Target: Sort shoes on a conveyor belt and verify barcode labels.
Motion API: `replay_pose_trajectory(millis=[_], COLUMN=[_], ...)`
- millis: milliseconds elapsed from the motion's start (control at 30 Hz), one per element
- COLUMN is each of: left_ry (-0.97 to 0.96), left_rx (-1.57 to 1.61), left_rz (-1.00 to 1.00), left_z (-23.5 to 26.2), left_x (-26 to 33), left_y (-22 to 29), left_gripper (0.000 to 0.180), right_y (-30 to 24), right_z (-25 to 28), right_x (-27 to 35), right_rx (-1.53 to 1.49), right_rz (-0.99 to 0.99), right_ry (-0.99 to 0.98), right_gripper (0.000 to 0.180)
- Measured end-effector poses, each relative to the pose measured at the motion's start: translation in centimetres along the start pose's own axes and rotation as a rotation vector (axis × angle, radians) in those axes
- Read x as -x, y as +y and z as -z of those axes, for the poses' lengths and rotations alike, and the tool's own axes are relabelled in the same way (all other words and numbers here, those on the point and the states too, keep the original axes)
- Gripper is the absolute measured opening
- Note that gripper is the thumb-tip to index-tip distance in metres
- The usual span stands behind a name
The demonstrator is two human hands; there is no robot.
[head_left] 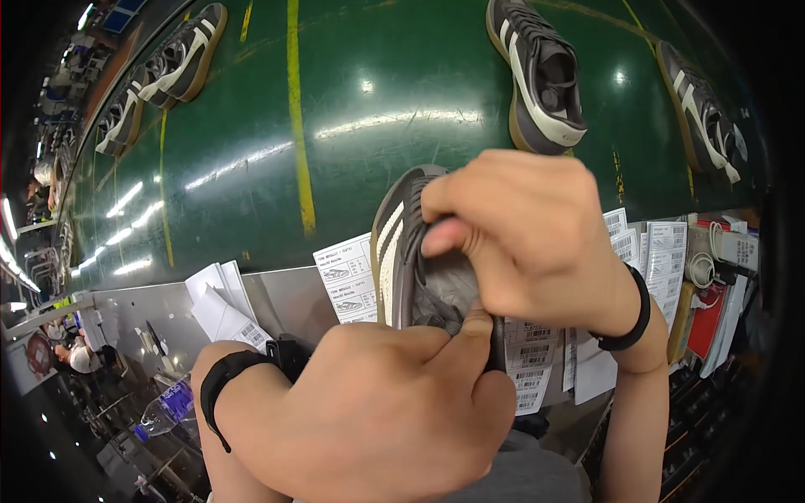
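Note:
A grey sneaker (391,239) with cream stripes and dark laces (423,189) sits in front of me at the belt's near edge, toe pointing away. My left hand (381,411) is closed on its heel end, thumb and fingers at the collar, and covers most of the heel. Curled over the laces and tongue is my right hand (528,239), its fingertips and thumb drawn together there. Exactly which part they pinch is hard to make out. Greyish lining or filling (453,281) shows inside the shoe's opening.
Across the green belt (235,101) lie similar sneakers: one (541,75) beyond my right hand, another (703,113) far right, several (180,59) far left. Printed label sheets (344,277) and folded papers (222,302) line the grey ledge. A bottle (168,408) is at lower left.

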State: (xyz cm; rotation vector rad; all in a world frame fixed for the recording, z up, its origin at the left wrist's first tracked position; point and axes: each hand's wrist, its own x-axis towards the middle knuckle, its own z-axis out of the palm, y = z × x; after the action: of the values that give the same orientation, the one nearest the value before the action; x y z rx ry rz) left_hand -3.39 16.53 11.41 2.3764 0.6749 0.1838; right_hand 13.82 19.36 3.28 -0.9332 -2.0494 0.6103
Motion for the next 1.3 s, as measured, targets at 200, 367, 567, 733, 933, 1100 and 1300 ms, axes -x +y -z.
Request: replay_pose_trajectory(millis=[200, 367, 567, 733, 933, 1100, 1300], left_ry=[0.122, 0.325, 0.101, 0.038, 0.468, 0.627, 0.543], left_rx=[-0.016, -0.219, -0.291, 0.179, 0.422, 1.206, 1.18], left_rz=[-0.018, 0.119, 0.376, 0.729, 0.811, 0.768, 0.572], left_z=[-0.6, -1.8, -2.5, -10.6, -16.6, -13.5, -9.8], left_x=[0.3, 0.8, 7.3, 14.2, 14.5, 15.1, 11.0], left_y=[-0.3, -0.2, -2.6, -0.6, 1.2, 0.4, 0.0], left_gripper=[0.036, 0.034, 0.045, 0.057, 0.064, 0.048, 0.032], right_y=[1.5, 1.7, -0.3, -7.2, -10.9, -12.0, -13.5], right_z=[-0.7, -0.2, 2.1, -2.8, -7.1, -4.7, -3.3], right_x=[-0.7, -1.6, 3.3, 12.9, 17.2, 16.4, 16.4], right_rx=[-0.44, -0.011, 0.357, -0.022, 0.09, -0.43, 0.116], right_rz=[-0.555, -0.054, -0.288, -0.549, -0.649, -0.875, -0.484], right_ry=[-0.03, 0.226, 0.1, -0.483, -0.259, -0.024, 0.175], right_gripper=[0.005, 0.005, 0.009, 0.026, 0.029, 0.026, 0.043])
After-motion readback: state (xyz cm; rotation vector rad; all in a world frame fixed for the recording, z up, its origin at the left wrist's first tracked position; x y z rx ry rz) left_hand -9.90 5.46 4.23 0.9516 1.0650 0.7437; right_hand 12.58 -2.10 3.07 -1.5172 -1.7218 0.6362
